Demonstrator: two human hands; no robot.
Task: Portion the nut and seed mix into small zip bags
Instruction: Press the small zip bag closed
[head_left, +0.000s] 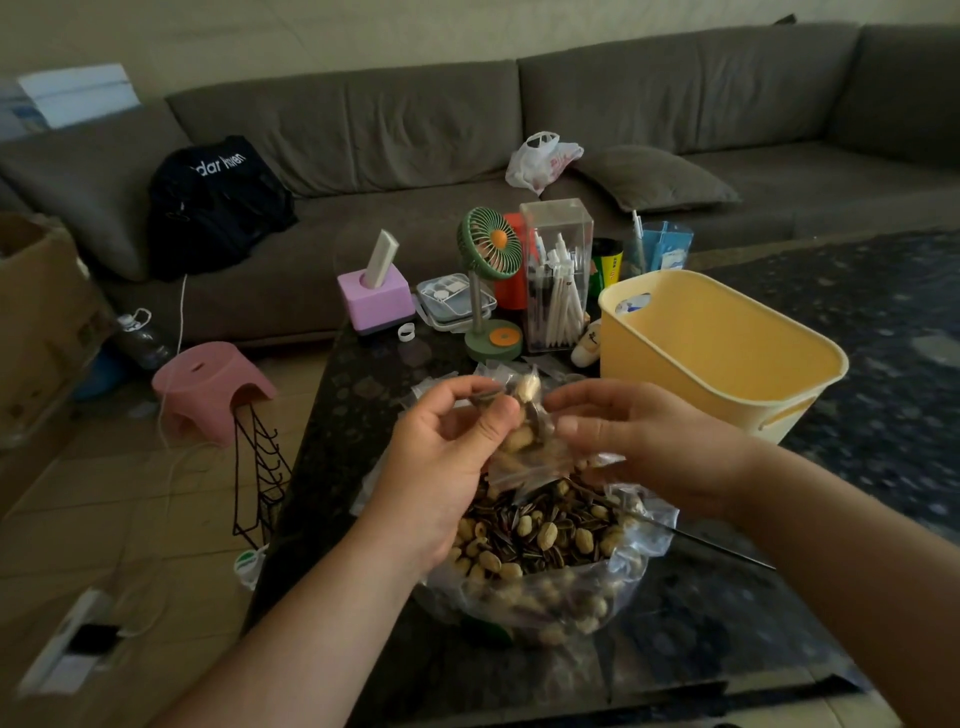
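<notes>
Both the left hand (447, 447) and right hand (644, 441) pinch a small zip bag (524, 441) of nuts above the big open bag of nut and seed mix (545, 535).

Two bare forearms enter from the lower edge of the view. The left hand (441, 457) and the right hand (639, 441) wear no gloves, and no ring, watch or bracelet is visible. No sleeve reaches the visible part of either arm. The fingernails look short and plain.
</notes>
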